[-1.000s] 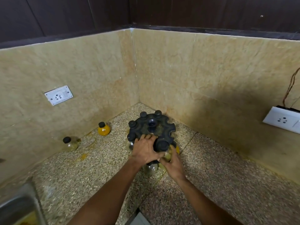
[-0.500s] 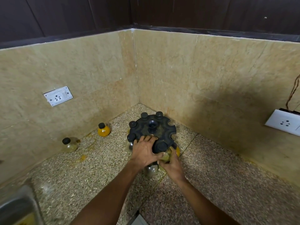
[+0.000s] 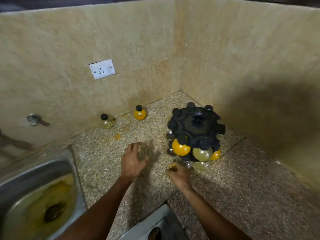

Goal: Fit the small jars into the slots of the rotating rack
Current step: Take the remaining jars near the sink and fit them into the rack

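Note:
The black rotating rack (image 3: 197, 129) stands in the counter's back corner, with black-capped jars hanging in several of its slots. An orange jar (image 3: 181, 147) and an olive jar (image 3: 201, 154) hang on its near side, above more jars in a lower tier. Two loose jars stand by the left wall: a pale one (image 3: 106, 122) and an orange one (image 3: 140, 113). My left hand (image 3: 133, 160) hovers over the counter left of the rack, fingers spread and empty. My right hand (image 3: 178, 174) sits just in front of the rack's base, fingers loosely curled, with nothing seen in it.
A steel sink (image 3: 26, 172) with yellow residue fills the lower left. A white socket (image 3: 102, 68) and a tap fitting (image 3: 34, 118) are on the left wall. A small yellow spill (image 3: 117, 136) marks the speckled counter (image 3: 103, 153). Walls close in behind and to the right of the rack.
Both hands have come off the rack. The left hand has moved left over the counter and the right has drawn back toward me. The view has swung left, bringing the sink in.

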